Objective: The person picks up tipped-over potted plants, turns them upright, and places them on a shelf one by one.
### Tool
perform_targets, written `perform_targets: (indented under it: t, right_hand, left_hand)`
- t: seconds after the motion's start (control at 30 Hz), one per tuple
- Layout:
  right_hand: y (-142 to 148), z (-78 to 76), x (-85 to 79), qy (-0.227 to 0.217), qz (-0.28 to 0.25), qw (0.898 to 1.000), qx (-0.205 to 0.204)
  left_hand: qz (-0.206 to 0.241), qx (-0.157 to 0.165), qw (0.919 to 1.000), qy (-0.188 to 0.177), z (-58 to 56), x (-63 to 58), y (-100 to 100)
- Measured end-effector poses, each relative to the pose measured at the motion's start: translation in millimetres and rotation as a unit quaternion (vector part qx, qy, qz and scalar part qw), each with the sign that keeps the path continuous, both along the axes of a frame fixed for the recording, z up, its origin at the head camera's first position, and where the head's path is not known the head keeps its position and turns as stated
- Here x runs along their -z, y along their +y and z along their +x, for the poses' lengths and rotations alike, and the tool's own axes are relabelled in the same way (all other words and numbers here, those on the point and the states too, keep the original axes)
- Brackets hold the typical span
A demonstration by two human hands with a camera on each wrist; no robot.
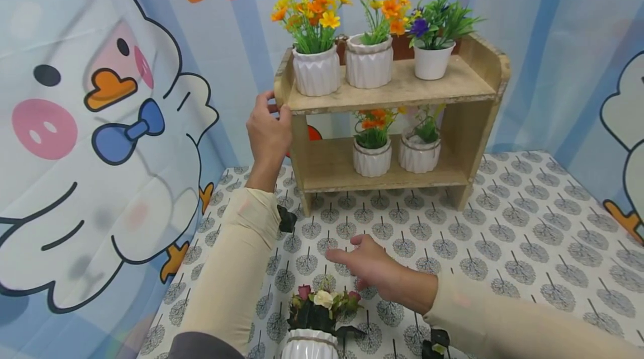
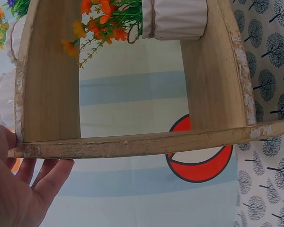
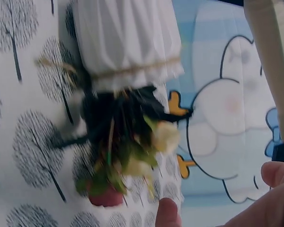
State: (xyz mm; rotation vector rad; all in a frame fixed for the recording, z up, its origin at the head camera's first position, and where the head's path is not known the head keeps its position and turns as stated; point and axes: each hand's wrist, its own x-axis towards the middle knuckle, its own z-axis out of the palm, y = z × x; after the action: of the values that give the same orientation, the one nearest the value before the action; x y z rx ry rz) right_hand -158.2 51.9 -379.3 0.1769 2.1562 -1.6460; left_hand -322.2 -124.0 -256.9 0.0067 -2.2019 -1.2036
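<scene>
My left hand [image 1: 270, 132] grips the upper left side of a two-tier wooden shelf [image 1: 392, 181]. In the left wrist view the fingers [image 2: 52, 182] lie along the outer face of the side board, with the thumb at the top board's edge. My right hand [image 1: 369, 264] is in the air over the table, fingers loosely spread and holding nothing. Just in front of it, at the bottom of the head view, stands a white ribbed pot [image 1: 310, 345] with cream and dark pink roses [image 1: 323, 298]. In the right wrist view these roses [image 3: 165, 137] look blurred.
On the top tier stand two white pots with orange and yellow flowers [image 1: 316, 71] [image 1: 369, 62] and a smaller white pot [image 1: 434, 61] with purple flowers. Two more white pots [image 1: 372, 159] sit on the lower tier. A tree-patterned cloth [image 1: 528, 247] covers the table; a duck-print curtain [image 1: 241, 68] hangs behind.
</scene>
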Motion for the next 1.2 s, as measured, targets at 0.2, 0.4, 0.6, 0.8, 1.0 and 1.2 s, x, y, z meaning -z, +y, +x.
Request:
perform_targets:
  t: [0.2,0.4,0.6,0.8,1.0,1.2]
  right_hand:
    - [-6.1,17.7,2.3,-0.027,0.009,0.999,-0.027]
    - [-8.2,27.4,6.7,-0.033,0.011,0.998,-0.05]
    - [-10.5,40.0,13.8,-0.058,0.019,0.995,-0.085]
    - [-12.1,53.4,20.6,-0.078,0.024,0.99,-0.114]
    - [-10.1,63.3,30.1,-0.091,0.029,0.985,-0.143]
    - [-16.2,68.6,39.3,-0.056,0.026,0.985,-0.163]
  left_hand:
    - [0.002,-0.005,1.0,0.001,0.2,-0.8,-0.7]
    - [0.001,-0.006,1.0,0.001,-0.1,0.0,-1.0]
    - [0.003,-0.004,1.0,0.0,1.0,-0.2,-1.0]
    - [0.004,-0.002,1.0,0.005,1.8,-1.9,-1.2]
    - [0.008,0.001,1.0,0.004,1.3,-1.7,-0.6]
    - [0.009,0.003,1.0,0.002,1.8,-0.6,0.1]
